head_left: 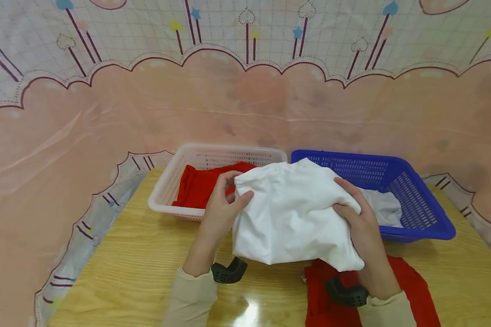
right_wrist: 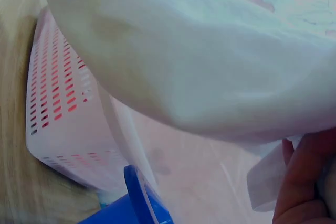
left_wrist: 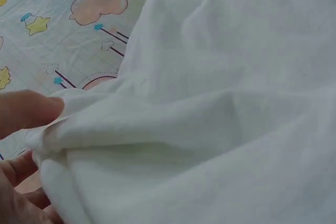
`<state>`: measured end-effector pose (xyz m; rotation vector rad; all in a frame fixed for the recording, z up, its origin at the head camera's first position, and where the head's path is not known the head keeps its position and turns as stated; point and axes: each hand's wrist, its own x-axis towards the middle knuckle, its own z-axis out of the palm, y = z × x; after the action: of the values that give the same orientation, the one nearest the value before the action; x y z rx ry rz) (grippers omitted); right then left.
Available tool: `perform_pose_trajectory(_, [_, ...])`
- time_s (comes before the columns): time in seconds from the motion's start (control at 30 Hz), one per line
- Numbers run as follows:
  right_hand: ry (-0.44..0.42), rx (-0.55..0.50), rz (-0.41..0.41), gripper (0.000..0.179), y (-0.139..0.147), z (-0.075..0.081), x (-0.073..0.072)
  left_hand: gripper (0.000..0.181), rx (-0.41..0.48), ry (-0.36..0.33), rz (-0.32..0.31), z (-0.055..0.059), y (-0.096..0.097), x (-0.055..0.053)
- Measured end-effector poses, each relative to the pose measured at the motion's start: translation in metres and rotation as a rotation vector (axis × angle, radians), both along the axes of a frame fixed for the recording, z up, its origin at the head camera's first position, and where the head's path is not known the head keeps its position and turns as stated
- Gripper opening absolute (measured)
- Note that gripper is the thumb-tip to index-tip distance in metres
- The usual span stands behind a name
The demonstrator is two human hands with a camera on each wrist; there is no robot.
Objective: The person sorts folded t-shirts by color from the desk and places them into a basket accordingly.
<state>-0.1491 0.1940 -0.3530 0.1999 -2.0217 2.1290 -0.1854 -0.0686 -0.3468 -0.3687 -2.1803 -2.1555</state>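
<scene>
Both hands hold a folded white cloth (head_left: pixel 290 213) up in front of the two baskets. My left hand (head_left: pixel 222 209) pinches its left edge, thumb on the near face and fingers behind. On the opposite side, my right hand (head_left: pixel 362 222) grips the right edge, with fabric tucked between thumb and fingers. Seen from the left wrist, soft folds of the white cloth (left_wrist: pixel 210 129) fill most of the view beside the left thumb (left_wrist: pixel 31 109). In the right wrist view its underside hangs above the baskets, and the right hand's fingers (right_wrist: pixel 307 182) are curled at the edge. Whether it is a shirt cannot be told.
A white basket (head_left: pixel 160 206) holding red cloth (head_left: pixel 208 179) stands at the back left of the wooden table (head_left: pixel 147 272). Beside it, a blue basket (head_left: pixel 423 204) contains another white cloth (head_left: pixel 382 206). Red fabric (head_left: pixel 413 286) lies at the near right, partly under the right forearm.
</scene>
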Motion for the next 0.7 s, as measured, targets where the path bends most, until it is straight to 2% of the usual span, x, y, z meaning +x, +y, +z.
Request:
perform_pose_trajectory(0.13, [-0.034, -0.106, -0.017, 0.043, 0.003, 0.001, -0.001, 0.066, 0.085, -0.045, -0.106, 0.006, 0.007, 0.0])
perform_pose_trajectory(0.23, [-0.081, -0.258, -0.015, 0.045, 0.004, 0.003, -0.001, 0.073, 0.115, -0.047, -0.185, 0.007, 0.015, 0.0])
perform_pose_trajectory(0.33, [-0.104, -0.433, 0.034, 0.047, 0.007, 0.006, 0.0, 0.072, 0.12, -0.033, -0.236, 0.002, 0.026, -0.003])
perform_pose_trajectory(0.4, [-0.11, -0.531, 0.087, 0.049, 0.008, 0.007, 0.0, 0.068, 0.101, -0.019, -0.214, -0.004, 0.035, -0.007])
perform_pose_trajectory(0.47, [-0.115, -0.586, 0.127, 0.05, 0.009, 0.007, 0.0, 0.064, 0.075, -0.011, -0.157, -0.01, 0.044, -0.011])
perform_pose_trajectory(0.6, [-0.131, -0.625, 0.168, 0.051, 0.01, 0.007, -0.002, 0.058, 0.018, -0.021, -0.051, -0.019, 0.057, -0.018])
perform_pose_trajectory(0.7, [-0.142, -0.644, 0.192, 0.052, 0.012, 0.005, -0.003, 0.056, -0.081, -0.048, -0.013, -0.022, 0.062, -0.019])
